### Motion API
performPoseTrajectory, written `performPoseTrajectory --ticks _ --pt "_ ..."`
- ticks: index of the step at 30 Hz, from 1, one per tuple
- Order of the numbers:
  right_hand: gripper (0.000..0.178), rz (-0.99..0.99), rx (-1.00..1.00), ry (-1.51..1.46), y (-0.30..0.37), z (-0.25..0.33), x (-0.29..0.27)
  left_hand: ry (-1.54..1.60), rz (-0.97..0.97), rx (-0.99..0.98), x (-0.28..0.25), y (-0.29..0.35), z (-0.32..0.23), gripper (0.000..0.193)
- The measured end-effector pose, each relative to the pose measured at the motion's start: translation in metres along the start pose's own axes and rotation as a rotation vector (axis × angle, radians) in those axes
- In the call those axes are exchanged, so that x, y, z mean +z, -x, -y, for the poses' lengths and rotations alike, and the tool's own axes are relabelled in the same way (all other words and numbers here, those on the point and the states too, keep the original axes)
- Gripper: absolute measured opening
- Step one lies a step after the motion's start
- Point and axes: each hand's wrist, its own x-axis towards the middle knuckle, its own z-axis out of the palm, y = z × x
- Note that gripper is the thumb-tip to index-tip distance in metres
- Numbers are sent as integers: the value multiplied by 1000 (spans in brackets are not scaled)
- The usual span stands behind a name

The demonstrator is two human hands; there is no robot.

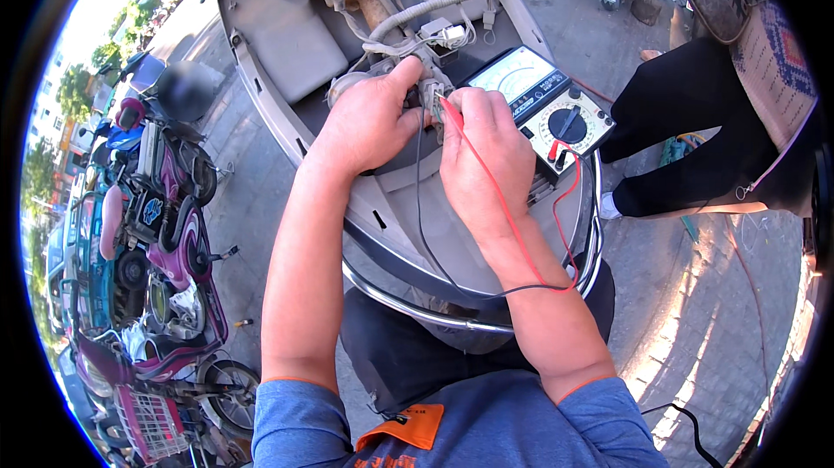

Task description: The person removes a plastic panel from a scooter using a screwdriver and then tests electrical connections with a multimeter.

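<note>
My left hand (372,125) is closed around a pale wiring connector (432,93) amid the scooter's exposed wires. A black test lead (420,199) runs down from beside its fingertips; whether they also grip the black probe is hidden. Close by on the right, my right hand (488,151) pinches a red test probe (452,114), its tip pointed at the connector. The red lead (508,199) passes over my right wrist. An analog multimeter (584,132), with a dial face and a black rotary knob, lies on the scooter body just beyond my right hand, both leads plugged in.
The opened grey scooter body (287,51) holds a wiring harness (426,9), with a chrome rail (434,320) along its near edge. At right stands a person in black trousers (695,112). Parked two-wheelers (178,251) line the left side. A black cable (691,425) lies at lower right.
</note>
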Motion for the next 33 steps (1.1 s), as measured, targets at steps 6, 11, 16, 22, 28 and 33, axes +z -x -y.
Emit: performPoseTrajectory --ticks 6,11,16,22,28,33 --pt "17 -121 -74 -395 -3 -9 -14 22 27 -15 0 1 2 51" --pt "30 -97 41 -704 6 -4 -21 39 19 -24 -2 0 -1 48" --pt "19 -132 27 -648 12 -12 -9 50 5 -23 -2 1 -4 48" --pt "20 -76 132 -684 9 -17 -3 45 8 -30 -2 0 -3 49" --pt "19 -91 89 -673 9 -17 1 52 33 -66 -3 0 -3 51" --pt "16 -59 81 -587 5 -14 4 70 25 -46 -3 0 -3 50"
